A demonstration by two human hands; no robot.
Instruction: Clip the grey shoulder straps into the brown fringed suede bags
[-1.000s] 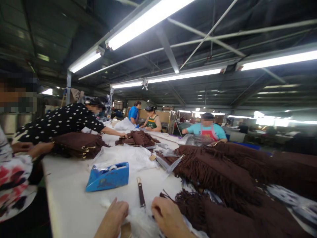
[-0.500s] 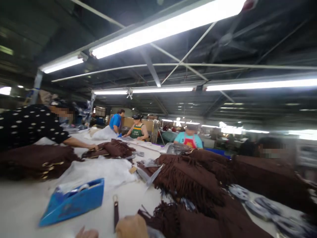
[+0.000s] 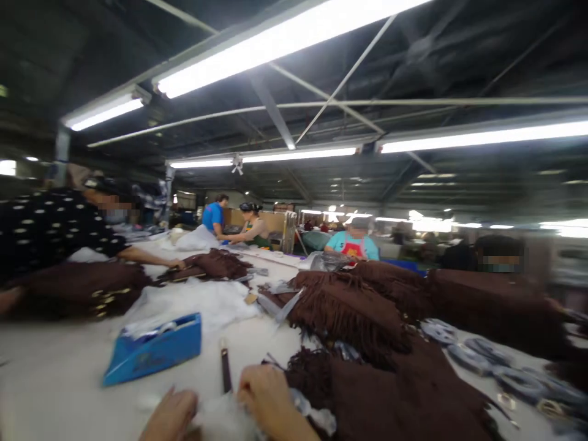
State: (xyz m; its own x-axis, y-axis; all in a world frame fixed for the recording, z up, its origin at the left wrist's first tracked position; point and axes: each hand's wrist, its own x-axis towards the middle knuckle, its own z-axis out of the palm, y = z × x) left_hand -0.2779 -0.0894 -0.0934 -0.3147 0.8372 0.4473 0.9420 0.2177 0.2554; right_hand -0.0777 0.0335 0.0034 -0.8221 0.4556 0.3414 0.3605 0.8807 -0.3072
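Note:
At the bottom edge my left hand (image 3: 171, 416) and my right hand (image 3: 266, 401) rest on a crumpled white plastic or paper wad (image 3: 220, 419) lying on the white table (image 3: 59, 392). Both hands have curled fingers pressed into the wad. A brown leather strap (image 3: 225, 370) with a metal end lies just beyond them. A brown fringed suede bag (image 3: 390, 398) sits right of my right hand, touching it.
A blue tape dispenser (image 3: 154, 349) stands left of the strap. Piles of brown fringed bags (image 3: 353, 306) cover the right side; more lie at the left (image 3: 78, 291). A person in a dotted black top (image 3: 50, 229) reaches over the table; other workers stand farther back.
The view swung right and then dipped slightly, blurring the scene. Both my hands came back into sight at the bottom edge, still on the white wad.

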